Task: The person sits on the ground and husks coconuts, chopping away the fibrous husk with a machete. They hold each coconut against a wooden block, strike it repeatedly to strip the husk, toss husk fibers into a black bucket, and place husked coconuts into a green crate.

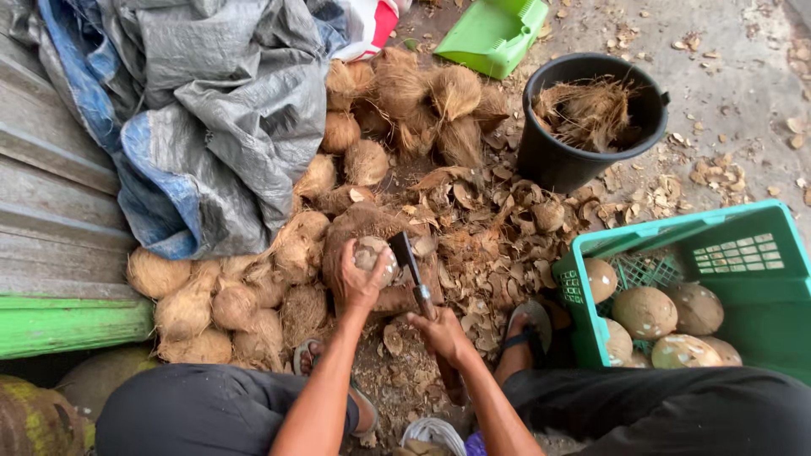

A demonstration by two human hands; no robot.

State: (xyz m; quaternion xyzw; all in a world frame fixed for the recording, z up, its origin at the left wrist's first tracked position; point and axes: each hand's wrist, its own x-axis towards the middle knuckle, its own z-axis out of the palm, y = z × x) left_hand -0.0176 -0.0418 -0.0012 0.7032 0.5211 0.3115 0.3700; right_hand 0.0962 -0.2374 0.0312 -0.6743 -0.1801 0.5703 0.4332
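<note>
Two bare hands work over a stump-like block (359, 228) amid husk litter. Left hand (359, 279) is clamped around a partly peeled coconut (372, 253), pressing it onto the block. Right hand (441, 331) is closed on the handle of a cleaver (407, 263), whose blade stands just beside the coconut, on the side toward the green crate (743, 253) of peeled coconuts. Beyond the block lie unpeeled husked coconuts (405, 93), a black bucket (557, 160) of fibre, and a grey tarpaulin (220, 93). Cleaver handle is mostly hidden by the fist; blade-to-shell contact cannot be made out.
</note>
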